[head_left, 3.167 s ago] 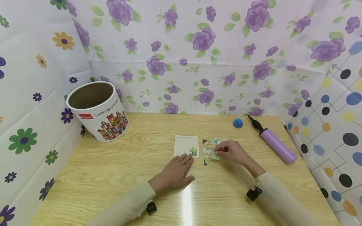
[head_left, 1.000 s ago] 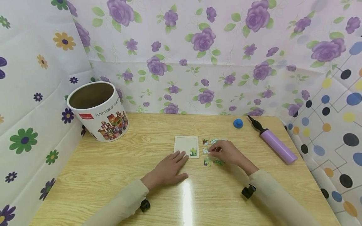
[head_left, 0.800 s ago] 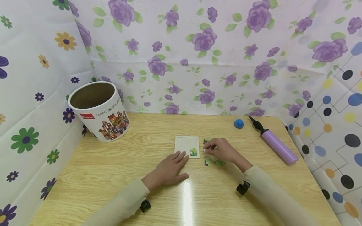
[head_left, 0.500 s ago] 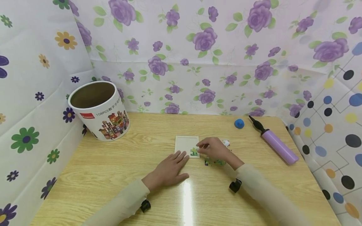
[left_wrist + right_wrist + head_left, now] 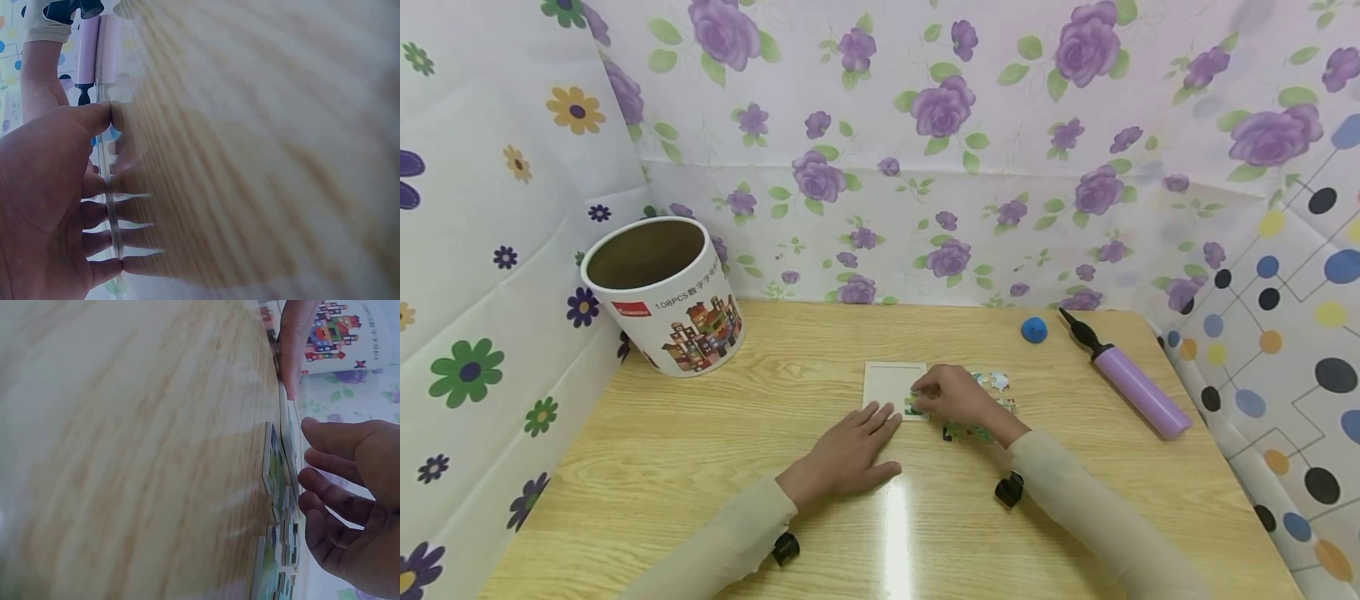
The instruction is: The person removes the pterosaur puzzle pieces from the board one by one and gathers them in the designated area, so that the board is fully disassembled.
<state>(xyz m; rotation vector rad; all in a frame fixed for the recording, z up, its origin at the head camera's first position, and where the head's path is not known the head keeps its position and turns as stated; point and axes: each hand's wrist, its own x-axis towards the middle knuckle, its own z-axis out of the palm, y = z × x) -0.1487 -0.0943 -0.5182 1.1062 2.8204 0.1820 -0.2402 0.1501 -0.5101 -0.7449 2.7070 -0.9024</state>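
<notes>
Head view: puzzle board (image 5: 891, 385) at frame centre on worktop (image 5: 700, 467). Right hand (image 5: 951, 396) fingers curled at lower right corner; whether gripping a piece, cannot tell. Left hand (image 5: 850, 454) flat, fingers straight.

Wrist views: loose pieces (image 5: 278, 506) thin, light, probably stiff; pinch by edges. Open room toward lower left.

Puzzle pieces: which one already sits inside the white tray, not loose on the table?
The green piece in the white tray's near right corner, under the right hand; the other pieces lie loose beside it.
</notes>
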